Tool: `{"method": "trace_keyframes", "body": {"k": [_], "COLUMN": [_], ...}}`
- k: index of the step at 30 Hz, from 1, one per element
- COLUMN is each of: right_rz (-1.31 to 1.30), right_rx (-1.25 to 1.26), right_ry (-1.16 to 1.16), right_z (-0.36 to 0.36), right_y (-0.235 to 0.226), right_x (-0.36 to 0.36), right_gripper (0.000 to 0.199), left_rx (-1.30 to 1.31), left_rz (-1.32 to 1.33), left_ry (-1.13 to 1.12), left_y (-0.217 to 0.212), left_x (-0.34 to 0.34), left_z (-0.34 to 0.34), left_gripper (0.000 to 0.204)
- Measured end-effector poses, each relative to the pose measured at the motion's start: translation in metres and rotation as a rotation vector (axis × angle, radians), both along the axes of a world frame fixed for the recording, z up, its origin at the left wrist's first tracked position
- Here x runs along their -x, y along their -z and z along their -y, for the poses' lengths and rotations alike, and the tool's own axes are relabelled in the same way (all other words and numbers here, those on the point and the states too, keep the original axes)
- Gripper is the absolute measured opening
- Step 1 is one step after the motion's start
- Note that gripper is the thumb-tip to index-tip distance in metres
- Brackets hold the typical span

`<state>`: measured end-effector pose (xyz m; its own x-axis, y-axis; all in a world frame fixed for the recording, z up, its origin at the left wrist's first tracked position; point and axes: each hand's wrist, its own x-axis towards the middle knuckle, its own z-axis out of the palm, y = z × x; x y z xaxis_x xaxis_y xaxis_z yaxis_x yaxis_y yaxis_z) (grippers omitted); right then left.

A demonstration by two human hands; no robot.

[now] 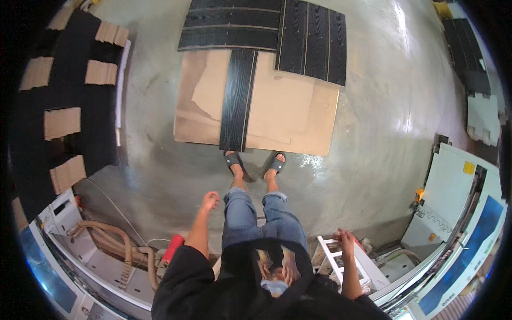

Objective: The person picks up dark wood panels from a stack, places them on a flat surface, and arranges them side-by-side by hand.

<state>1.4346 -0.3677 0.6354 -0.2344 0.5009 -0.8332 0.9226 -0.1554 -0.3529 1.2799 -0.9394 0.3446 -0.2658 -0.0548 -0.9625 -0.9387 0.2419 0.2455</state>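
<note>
My left hand (211, 200) hangs in the air beside my left knee, fingers loosely curled and a little apart, with nothing in it. On the other side my right hand (345, 239) is also empty, its fingers apart above a white slatted frame (335, 261); whether it touches the frame I cannot tell. Beyond my feet a large brown board (288, 117) lies on the floor. One narrow black wood-grain panel (238, 101) crosses it lengthwise. At its far side lie more black grooved panels (229, 24), and another group of black panels (311, 42) overlaps the board's far right corner.
On the left stands a stack of black panels (69, 96) with corrugated cardboard pads on it. White machines flank me, one with a ribbed hose (125, 240) and a red cylinder (173, 248), the other with a pale cabinet (445, 186). More dark panels (466, 53) stand far right.
</note>
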Motion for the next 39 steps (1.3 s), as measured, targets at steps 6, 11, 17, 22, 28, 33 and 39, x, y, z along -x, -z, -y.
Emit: {"method": "trace_keyframes", "body": {"k": [6, 11, 17, 22, 28, 33, 39], "right_rz": [0.277, 0.460, 0.550, 0.344, 0.284, 0.125, 0.027], "right_rx": [0.168, 0.235, 0.113, 0.177, 0.200, 0.124, 0.051], "right_ry": [-0.313, -0.321, -0.249, -0.096, -0.168, -0.377, -0.444], "right_z": [0.057, 0.130, 0.142, 0.134, 0.146, 0.156, 0.161], "right_y": [0.004, -0.001, 0.007, -0.009, 0.015, 0.041, 0.035], "right_x": [-0.072, -0.076, -0.011, 0.047, 0.045, 0.095, 0.148], "right_gripper": [0.041, 0.037, 0.038, 0.043, 0.038, 0.037, 0.032], "left_rx": [0.133, 0.049, 0.141, -0.153, 0.011, 0.198, 0.307], "left_rz": [-0.003, 0.097, 0.151, -0.135, -0.569, -0.942, -1.181], "left_ry": [-0.098, -0.527, -1.029, -1.170, -1.000, -0.821, -0.096], "left_y": [0.197, 0.251, 0.303, 0.244, 0.065, -0.088, -0.206], "left_x": [0.044, 0.135, 0.173, 0.111, 0.144, 0.235, 0.301], "left_z": [-0.004, -0.061, -0.090, -0.052, 0.023, 0.074, 0.122], "left_gripper": [0.054, 0.098, 0.081, 0.053, 0.046, 0.042, 0.028]}}
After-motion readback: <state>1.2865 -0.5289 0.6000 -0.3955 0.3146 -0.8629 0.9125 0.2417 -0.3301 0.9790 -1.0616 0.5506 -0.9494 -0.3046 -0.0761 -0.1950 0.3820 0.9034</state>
